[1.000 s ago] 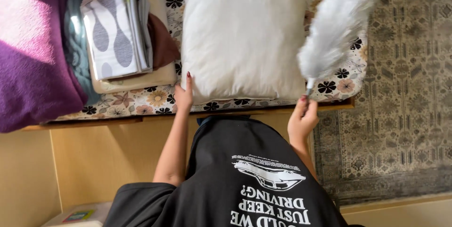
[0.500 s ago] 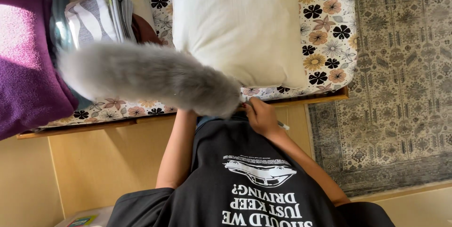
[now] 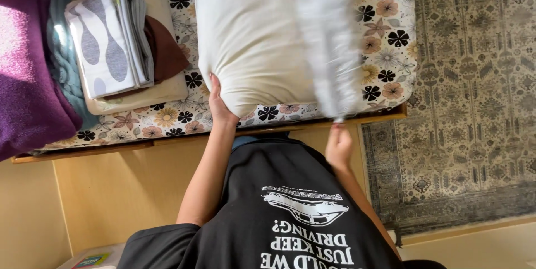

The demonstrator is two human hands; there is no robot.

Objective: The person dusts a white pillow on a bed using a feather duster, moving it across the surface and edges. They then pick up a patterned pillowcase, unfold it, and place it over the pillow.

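A white pillow (image 3: 262,34) lies on a bed covered by a floral sheet (image 3: 391,40). My left hand (image 3: 219,103) presses against the pillow's near left corner, fingers up its side. My right hand (image 3: 338,147) is closed on the handle of a grey feather duster (image 3: 329,46), just in front of the bed's wooden edge. The duster is motion-blurred and stands over the right part of the pillow. My black printed shirt (image 3: 296,213) fills the bottom of the view.
Folded linens (image 3: 109,46) with a grey-and-white pattern, a brown cloth and a beige pad are stacked left of the pillow. A purple blanket (image 3: 28,90) lies at far left. A patterned rug (image 3: 474,96) covers the floor at right. The wooden bed frame (image 3: 139,191) runs below.
The duster swung from the right across to the left and is back over the pillow's right part. My left hand stayed at the pillow's corner.
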